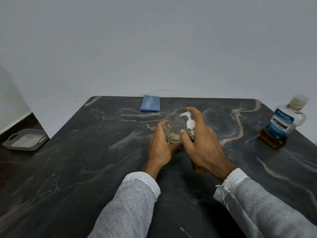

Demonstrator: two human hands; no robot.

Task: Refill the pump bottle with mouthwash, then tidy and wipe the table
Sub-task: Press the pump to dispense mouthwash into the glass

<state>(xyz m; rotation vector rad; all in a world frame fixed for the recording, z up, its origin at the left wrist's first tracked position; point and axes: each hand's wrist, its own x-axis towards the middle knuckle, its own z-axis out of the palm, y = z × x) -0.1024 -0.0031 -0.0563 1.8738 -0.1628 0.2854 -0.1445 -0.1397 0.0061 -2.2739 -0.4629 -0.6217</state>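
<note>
Gripping one pump bottle (190, 127), two hands, left hand (160, 148) and right hand (204, 143); one mouthwash bottle (283, 122), one blue cloth (150, 103).

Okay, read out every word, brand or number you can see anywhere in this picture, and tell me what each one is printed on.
"LISTERINE": large white letters on the blue label of the mouthwash bottle, at the table's right edge.
"COOL MINT": fainter line just beneath it on the same label, barely legible.
Smaller print above and below on that label: too blurred to read.
Pump bottle, blue cloth, grey tray: no text visible.
</note>
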